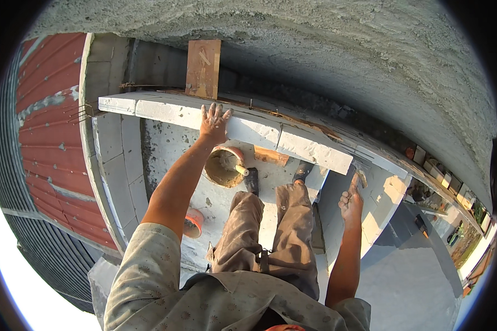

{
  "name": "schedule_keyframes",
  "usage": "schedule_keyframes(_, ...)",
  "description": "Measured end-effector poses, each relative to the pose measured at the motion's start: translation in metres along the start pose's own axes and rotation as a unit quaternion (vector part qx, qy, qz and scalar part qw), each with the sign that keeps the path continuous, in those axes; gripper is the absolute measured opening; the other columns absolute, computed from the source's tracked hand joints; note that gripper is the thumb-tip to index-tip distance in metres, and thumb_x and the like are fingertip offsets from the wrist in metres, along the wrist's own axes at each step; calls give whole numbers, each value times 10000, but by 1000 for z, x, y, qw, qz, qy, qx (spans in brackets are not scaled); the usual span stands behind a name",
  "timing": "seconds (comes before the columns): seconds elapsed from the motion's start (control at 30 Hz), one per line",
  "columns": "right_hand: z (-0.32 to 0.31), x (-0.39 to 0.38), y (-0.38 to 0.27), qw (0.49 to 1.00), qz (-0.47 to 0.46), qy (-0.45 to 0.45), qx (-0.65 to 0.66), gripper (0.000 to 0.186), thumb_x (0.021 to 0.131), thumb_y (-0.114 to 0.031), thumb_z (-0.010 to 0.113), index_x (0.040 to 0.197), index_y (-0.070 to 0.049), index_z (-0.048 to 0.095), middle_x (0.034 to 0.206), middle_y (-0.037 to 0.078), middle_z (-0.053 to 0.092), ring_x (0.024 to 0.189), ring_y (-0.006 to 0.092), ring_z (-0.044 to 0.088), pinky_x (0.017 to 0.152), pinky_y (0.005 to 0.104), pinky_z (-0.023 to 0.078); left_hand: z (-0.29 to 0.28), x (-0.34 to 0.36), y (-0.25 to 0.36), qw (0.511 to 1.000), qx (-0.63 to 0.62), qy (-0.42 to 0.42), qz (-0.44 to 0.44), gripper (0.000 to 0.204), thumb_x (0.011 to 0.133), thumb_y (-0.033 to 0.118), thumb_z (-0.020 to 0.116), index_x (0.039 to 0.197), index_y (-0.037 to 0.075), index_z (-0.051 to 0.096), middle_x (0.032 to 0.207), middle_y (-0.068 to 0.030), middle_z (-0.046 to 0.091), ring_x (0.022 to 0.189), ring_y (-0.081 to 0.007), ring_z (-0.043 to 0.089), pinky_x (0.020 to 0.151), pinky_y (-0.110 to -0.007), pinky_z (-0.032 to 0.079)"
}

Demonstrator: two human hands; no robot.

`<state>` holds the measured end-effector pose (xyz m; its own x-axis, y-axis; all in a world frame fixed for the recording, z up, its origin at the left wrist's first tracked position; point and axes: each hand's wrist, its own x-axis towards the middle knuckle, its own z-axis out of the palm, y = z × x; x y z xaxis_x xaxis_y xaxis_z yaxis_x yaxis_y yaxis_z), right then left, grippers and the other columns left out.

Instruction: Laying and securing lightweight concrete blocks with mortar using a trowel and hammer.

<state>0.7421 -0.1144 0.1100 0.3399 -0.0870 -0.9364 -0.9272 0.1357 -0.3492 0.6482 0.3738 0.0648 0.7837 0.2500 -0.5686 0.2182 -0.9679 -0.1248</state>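
My left hand (214,126) lies with fingers spread on the top edge of a row of white blocks (171,113), holding nothing. Beyond the end of that row, on the right, my right hand (350,205) is closed round a trowel (361,177); its wooden handle shows above my fingers, and its grey blade is partly hard to make out against the blocks. Below my left hand stands an orange bucket (239,151) with grey mortar inside and a pale yellow handle (242,170) sticking out over its rim.
A second orange bucket (193,222) sits near my left leg. A wooden board (203,69) stands upright behind the blocks, close to a rough cement wall (370,33). Red roofing sheets (49,143) lie to the left. A wood piece (271,155) shows below the row.
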Motion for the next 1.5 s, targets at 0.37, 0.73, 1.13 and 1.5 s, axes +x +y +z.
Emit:
schedule_keyframes(0.37,-84,-27,51,981,104,110,-119,98,916,-177,503,826,-140,509,600,-1,426,434,104,395,375,226,335,10,-90,86,797,-437,231,-347,969,738,199,708,1517,155,133,1483,-327,163,1398,-492,108,1120,-576,139)
schedule_keyframes(0.73,-54,-29,31,698,-20,-53,-714,426,860,-305,629,1099,47,623,775,112,633,551,209,577,459,358,426,133,-349,186,819,-485,-143,-269,529,810,422,629,1257,142,583,1323,-165,526,1192,-341,526,1022,-443,398)
schedule_keyframes(1.13,131,-142,98,685,-76,-147,-709,169,954,-193,529,902,-41,581,580,5,477,406,98,436,346,269,354,177,-402,117,613,-727,76,-301,514,859,444,603,1137,14,649,1106,-209,659,1036,-356,621,923,-406,462)
schedule_keyframes(1.5,190,-1,218,474,-78,-143,-866,282,928,-224,511,942,32,630,712,188,631,532,260,610,503,403,488,247,-482,66,513,-719,-62,-465,493,869,363,598,1172,-26,619,1131,-229,646,1062,-332,621,943,-385,459)
